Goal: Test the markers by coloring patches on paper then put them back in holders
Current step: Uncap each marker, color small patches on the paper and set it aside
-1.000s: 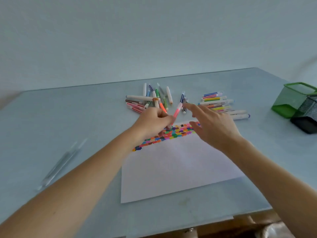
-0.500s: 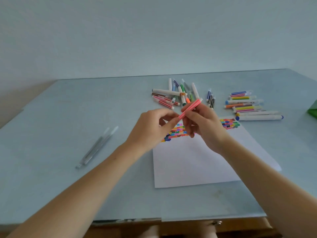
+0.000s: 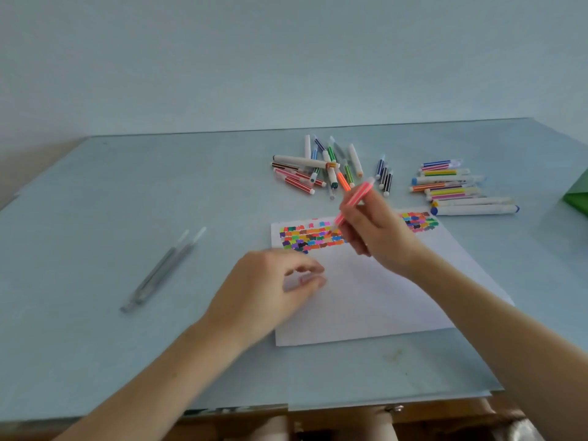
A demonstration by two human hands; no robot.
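My right hand [image 3: 378, 237] grips a pink marker [image 3: 358, 197], tilted with its tip pointing down at the rows of coloured patches [image 3: 311, 238] along the top of the white paper [image 3: 366, 297]. My left hand [image 3: 267, 288] hovers over the paper's left edge. Its thumb and fingers are curled and pinch a small pale piece that looks like the marker's cap [image 3: 307, 278], though it is blurred. A loose pile of markers [image 3: 318, 170] lies beyond the paper. A tidier row of markers [image 3: 451, 186] lies to its right.
A corner of a green holder [image 3: 577, 195] shows at the right edge. Two grey pens [image 3: 162, 272] lie side by side on the blue table [image 3: 95, 218] to the left. The table's front edge [image 3: 381, 399] runs close to me.
The hands have come apart from the marker. My left hand has dropped toward the paper's left edge, and my right hand keeps the pink marker and has tilted its tip down at the patches.
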